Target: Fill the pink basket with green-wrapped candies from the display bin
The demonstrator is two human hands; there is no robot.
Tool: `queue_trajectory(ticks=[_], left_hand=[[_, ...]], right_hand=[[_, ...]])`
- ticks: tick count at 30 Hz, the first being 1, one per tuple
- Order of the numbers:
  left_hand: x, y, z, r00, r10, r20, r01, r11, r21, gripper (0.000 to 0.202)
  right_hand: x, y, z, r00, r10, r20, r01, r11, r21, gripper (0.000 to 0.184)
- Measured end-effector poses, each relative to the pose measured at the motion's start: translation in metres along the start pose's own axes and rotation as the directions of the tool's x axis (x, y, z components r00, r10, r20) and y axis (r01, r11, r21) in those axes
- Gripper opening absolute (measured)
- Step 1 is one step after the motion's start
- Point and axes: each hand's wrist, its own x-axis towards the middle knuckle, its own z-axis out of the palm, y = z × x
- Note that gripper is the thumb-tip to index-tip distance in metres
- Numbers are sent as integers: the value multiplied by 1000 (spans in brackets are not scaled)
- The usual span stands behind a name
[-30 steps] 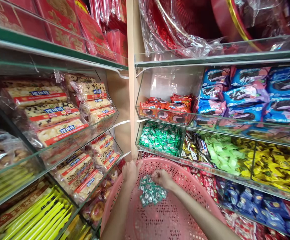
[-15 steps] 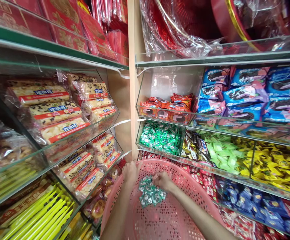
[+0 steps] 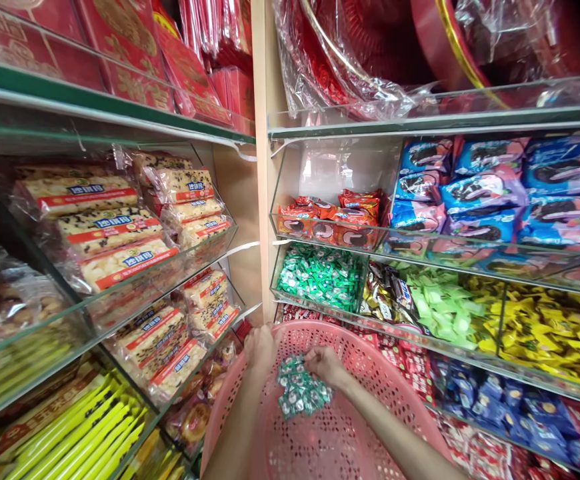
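A pink perforated plastic basket [image 3: 315, 447] fills the lower middle of the view. At its upper left rim is my left hand [image 3: 260, 348], with the fingers bent over the edge and gripping it. Green-and-silver wrapped candies [image 3: 303, 393] lie in a small heap inside the basket. My right hand [image 3: 324, 365] reaches into the basket at the upper right of this heap. Its fingers are pinched together and touch the candies; what lies between the fingertips is hidden.
Behind the basket, a glass shelf bin holds more green wrapped candies [image 3: 320, 277]. Yellow wrapped candies [image 3: 555, 330] fill a bin to the right. Packaged snack bars [image 3: 110, 223] stand on the left glass shelves. A wooden post [image 3: 265, 200] separates the shelves.
The shelves have shifted slightly to the left in view. Both hands stay in almost the same places, and the candy heap looks nearly unchanged.
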Motion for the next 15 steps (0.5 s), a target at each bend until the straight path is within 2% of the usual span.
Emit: queue_trajectory(ticks=[3, 5, 10, 12, 15], left_hand=[[0, -1, 2, 1000, 6, -8, -6, 1000, 3, 48], [0, -1, 2, 1000, 1, -3, -1, 1000, 6, 48], [0, 2, -1, 1000, -7, 6, 7, 1000, 1, 47], [1, 4, -1, 1000, -5, 1, 5, 1000, 1, 47], [2, 4, 1, 1000, 6, -1, -6, 1000, -1, 47]], right_hand=[[-5, -7, -5, 1000, -17, -23, 16, 999, -50, 7], [-10, -16, -9, 996, -64, -57, 54, 985, -162, 9], [-29, -51, -18, 960, -264, -90, 178, 829, -530, 12], [-40, -71, -19, 942, -329, -66, 232, 781, -580, 14], [-55, -107, -20, 903, -430, -4, 360, 760, -540, 16]])
